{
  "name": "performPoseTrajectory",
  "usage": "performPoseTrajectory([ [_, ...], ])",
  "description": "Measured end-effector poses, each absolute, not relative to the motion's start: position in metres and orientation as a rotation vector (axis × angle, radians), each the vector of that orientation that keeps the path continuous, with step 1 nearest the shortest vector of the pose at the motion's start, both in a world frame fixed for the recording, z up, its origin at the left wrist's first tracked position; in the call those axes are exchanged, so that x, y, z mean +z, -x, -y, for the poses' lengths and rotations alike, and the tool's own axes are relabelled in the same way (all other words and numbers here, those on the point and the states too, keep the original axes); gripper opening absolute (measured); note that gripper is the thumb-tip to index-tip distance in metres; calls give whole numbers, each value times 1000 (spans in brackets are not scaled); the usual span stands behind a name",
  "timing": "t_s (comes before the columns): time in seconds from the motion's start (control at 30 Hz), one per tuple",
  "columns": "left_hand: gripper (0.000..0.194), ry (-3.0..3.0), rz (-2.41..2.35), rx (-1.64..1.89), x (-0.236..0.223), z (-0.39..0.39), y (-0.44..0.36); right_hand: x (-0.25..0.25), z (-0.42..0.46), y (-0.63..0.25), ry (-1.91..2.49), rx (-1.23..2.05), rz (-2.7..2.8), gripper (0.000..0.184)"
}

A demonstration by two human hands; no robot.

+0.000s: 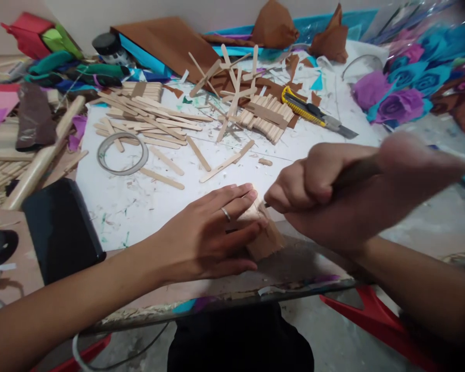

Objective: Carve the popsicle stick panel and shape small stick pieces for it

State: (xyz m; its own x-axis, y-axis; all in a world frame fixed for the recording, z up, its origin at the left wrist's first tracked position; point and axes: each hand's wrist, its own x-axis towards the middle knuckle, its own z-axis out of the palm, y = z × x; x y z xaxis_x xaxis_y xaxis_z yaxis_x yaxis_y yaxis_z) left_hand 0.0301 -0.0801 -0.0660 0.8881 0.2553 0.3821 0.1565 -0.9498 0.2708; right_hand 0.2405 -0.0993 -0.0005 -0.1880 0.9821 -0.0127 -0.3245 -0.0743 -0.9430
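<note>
My left hand, a ring on one finger, lies with its fingers stretched out over a small light-brown wooden piece at the table's front edge. It presses the piece down and covers much of it. My right hand is closed around a tool with a dark, slim handle. A short bit of the tool's tip points at the piece, close to my left fingertips. The fist hides most of the tool, so its kind cannot be made out.
Loose craft sticks and a bundle of sticks lie behind my hands. Around them are a tape roll, a yellow utility knife with blade out, and a black phone. Paper flowers stand back right.
</note>
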Motion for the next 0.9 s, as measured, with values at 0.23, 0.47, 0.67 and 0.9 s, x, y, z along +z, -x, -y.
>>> performPoseTrajectory([
  [0.23, 57, -2852, -316, 605, -61, 79, -29, -14, 99, -231, 756, 1491, 1043, 75],
  [0.47, 58, -2828, -316, 594, -63, 80, -29, -9, 98, -238, 799, 1544, 1071, 75],
  [0.67, 57, -2806, -313, 585, -61, 79, -31, -17, 102, -227, 810, 1424, 993, 74],
  [0.9, 58, -2834, -353, 553, -64, 80, -32, -40, 98, -232, 642, 1374, 1108, 59],
])
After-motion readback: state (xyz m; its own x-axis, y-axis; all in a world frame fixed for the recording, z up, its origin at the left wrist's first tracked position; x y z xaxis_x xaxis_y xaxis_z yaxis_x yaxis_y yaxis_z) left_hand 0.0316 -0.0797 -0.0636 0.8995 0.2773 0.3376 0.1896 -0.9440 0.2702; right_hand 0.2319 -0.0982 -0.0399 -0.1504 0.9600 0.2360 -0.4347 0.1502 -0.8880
